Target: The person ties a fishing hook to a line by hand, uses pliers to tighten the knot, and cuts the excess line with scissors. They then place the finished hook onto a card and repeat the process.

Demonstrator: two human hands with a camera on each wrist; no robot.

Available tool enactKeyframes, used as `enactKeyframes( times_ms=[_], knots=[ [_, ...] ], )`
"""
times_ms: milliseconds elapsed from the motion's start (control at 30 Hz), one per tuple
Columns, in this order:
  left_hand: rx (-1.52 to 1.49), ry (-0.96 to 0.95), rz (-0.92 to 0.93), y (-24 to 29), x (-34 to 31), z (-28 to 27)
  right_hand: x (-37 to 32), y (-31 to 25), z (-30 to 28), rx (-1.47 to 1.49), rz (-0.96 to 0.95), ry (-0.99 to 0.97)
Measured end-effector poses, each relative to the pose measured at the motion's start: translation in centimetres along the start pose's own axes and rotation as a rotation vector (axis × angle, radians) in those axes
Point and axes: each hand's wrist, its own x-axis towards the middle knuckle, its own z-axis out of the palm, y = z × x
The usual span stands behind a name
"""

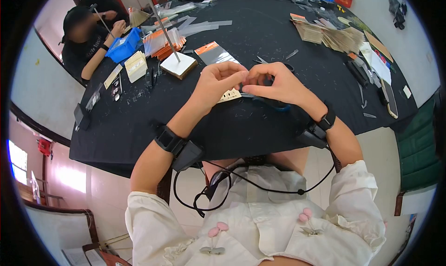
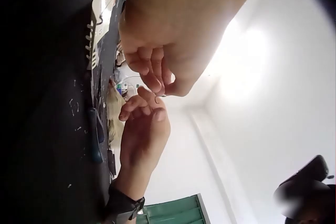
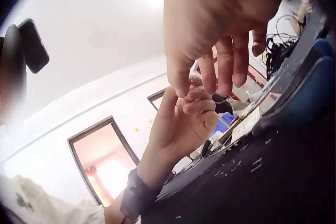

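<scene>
My left hand (image 1: 216, 82) is raised over the near part of the table, its thumb and fingertips pinching a tiny thin hook (image 2: 157, 99). The hook's dark curved end sticks out toward the right hand in the left wrist view. Facing it, my right hand (image 1: 278, 83) has its thumb and index finger apart, the tips close to the hook; its other fingers hang loosely, as the right wrist view shows. Below the hands lies a cream card (image 1: 230, 96) with dark slots, partly covered by them. The notched edge of that card (image 2: 100, 22) shows in the left wrist view.
Scissors (image 1: 289, 67) and an orange-topped packet (image 1: 214, 52) lie beyond the hands. A white-based stand (image 1: 179, 67) with a metal rod rises at left, near a blue basket (image 1: 124, 46). Stacked packets (image 1: 325, 32) and a phone (image 1: 389, 98) are at right. Another person (image 1: 86, 38) sits left.
</scene>
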Motion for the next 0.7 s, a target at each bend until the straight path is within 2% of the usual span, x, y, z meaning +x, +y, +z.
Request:
enactKeyframes(
  times_ms=[167,333,700],
  knots=[
    [-0.027,0.044,0.041,-0.1,-0.2,0.3,-0.3,1.0,0.1,0.013,0.054,-0.011],
    [-0.020,0.055,0.052,0.2,-0.4,0.3,-0.4,0.4,0.9,0.106,0.089,0.095],
    [0.004,0.051,0.067,-0.2,-0.1,-0.2,-0.6,0.1,0.9,0.276,0.072,0.044]
  ],
)
